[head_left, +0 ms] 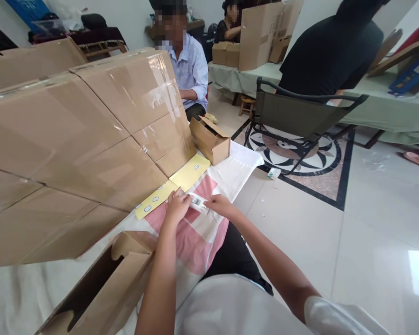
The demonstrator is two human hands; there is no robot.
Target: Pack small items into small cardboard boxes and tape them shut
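Observation:
My left hand (pixel 177 204) and my right hand (pixel 219 204) both grip a small white packaged item (pixel 198 201) between them, just above the pink and white cloth (pixel 195 232) on the table. Fingers of both hands are curled round its ends. Right behind the hands lie two yellow sheets (pixel 190 174) with small white stickers on them.
Large taped cardboard cartons (pixel 73 139) fill the left. A small open box (pixel 209 139) stands past the yellow sheets, and an open carton (pixel 101 288) lies near me. A seated person in a light shirt (pixel 190 70), a folding chair (pixel 300 116) and other people are beyond.

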